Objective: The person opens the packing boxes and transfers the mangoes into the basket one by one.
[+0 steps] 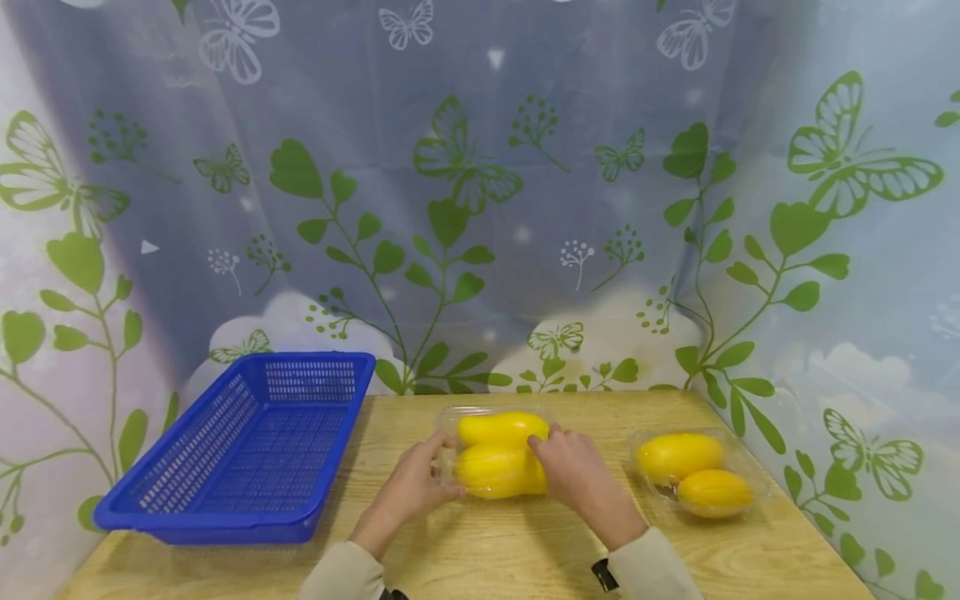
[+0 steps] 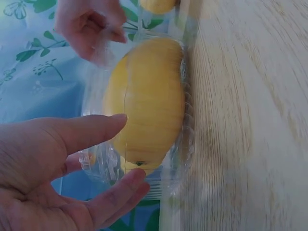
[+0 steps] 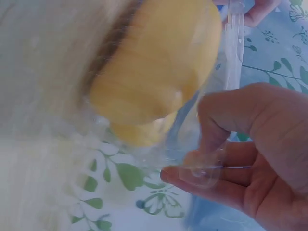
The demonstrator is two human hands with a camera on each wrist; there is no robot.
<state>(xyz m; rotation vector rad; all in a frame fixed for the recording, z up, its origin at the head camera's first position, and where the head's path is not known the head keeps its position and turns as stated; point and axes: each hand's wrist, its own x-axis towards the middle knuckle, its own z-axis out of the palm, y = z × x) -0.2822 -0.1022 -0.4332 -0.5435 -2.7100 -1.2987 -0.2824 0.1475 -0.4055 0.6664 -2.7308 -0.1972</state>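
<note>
A clear plastic box [image 1: 491, 409] sits at the middle of the table with two long yellow fruits in it, a far one [image 1: 498, 428] and a near one [image 1: 491, 472]. My left hand [image 1: 408, 482] holds the box's left end, thumb on the near side and fingers round the far side. In the left wrist view the thumb lies over the clear wall beside a yellow fruit [image 2: 149, 101]. At the other end, my right hand [image 1: 577, 471] pinches a thin clear corner [image 3: 204, 175] of the box between thumb and fingers.
A large blue plastic basket [image 1: 315, 500] with slotted walls stands on the left. To the right lies a second clear box [image 1: 759, 492] with two yellow fruits [image 1: 678, 457]. The wooden table [image 1: 480, 558] ends at a patterned curtain [image 1: 480, 250].
</note>
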